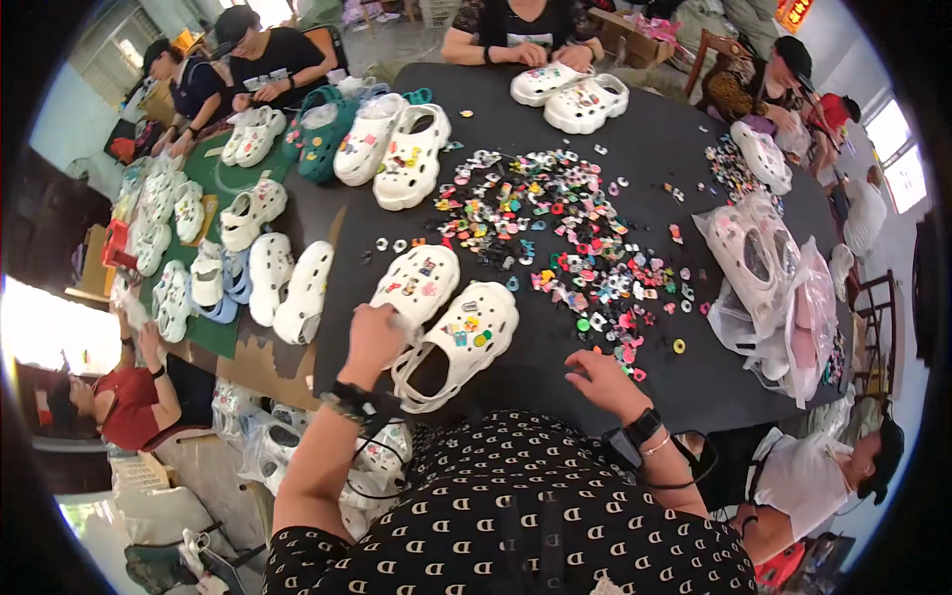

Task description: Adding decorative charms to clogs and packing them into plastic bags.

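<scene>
Two white clogs lie on the dark table in front of me. My left hand [376, 344] closes round the heel of the left clog [417, 280], its fingertips partly hidden at the foot opening. Colourful charms sit on the toe of that clog. The right clog [460, 342] rests beside it, with charms of several colours on its upper. My right hand [607, 384] hovers by the table's near edge, fingers loosely apart, and nothing shows between them. Just beyond it spreads a big pile of small colourful shoe charms [555, 213].
White clogs with charms [412, 157] and a dark green pair [319, 139] stand at the far left. Bagged clogs [749, 253] lie at the right. Co-workers sit round the table; one person's hands [555, 58] are at the far edge. More clogs fill a green mat [223, 337].
</scene>
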Tool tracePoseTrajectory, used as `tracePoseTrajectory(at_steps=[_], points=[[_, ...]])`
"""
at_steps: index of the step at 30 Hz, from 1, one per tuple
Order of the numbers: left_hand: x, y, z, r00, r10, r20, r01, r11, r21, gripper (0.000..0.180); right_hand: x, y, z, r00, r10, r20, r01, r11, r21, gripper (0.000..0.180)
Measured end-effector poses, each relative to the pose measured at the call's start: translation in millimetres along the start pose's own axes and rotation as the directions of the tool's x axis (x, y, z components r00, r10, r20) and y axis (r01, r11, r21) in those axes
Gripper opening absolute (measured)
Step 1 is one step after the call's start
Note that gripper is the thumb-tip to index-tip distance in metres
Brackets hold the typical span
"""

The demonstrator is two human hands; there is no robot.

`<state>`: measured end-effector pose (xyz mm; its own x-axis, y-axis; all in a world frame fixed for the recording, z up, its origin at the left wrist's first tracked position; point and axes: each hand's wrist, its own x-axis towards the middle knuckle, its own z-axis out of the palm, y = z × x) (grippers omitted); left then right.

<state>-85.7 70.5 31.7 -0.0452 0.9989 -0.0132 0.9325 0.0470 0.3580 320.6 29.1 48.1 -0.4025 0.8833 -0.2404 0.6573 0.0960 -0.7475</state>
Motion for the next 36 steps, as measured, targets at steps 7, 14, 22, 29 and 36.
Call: tracePoseTrajectory(at_steps=[7,14,22,29,36], points=[[-16,4,0,0.951,-0.221,0.217,0.272,0.258,-0.927,0.043,-7,26,5,0.997,0.069,0.041,-0.07,0.997,0.015,0.024],[4,33,16,0.894,-0.401,0.2,0.335,0.302,-0.893,0.074,10,44,8,0.996,0.075,0.042,-0.077,0.996,0.05,0.023],[9,18,27,0.945,-0.308,0.107,0.246,0.46,-0.853,0.096,111,74,-23,0.867,-0.22,-0.448,0.148,0.971,-0.189,0.022],[0,40,27,0.924,-0.382,0.022,0.246,0.548,-0.8,0.085,148,89,-30,0.925,-0.23,-0.303,0.072,0.888,-0.455,0.025],[-8,30,34,0.877,-0.48,-0.014,0.146,0.293,-0.945,0.077,137,83,-37,0.914,-0.259,-0.314,0.112,0.902,-0.417,0.016]])
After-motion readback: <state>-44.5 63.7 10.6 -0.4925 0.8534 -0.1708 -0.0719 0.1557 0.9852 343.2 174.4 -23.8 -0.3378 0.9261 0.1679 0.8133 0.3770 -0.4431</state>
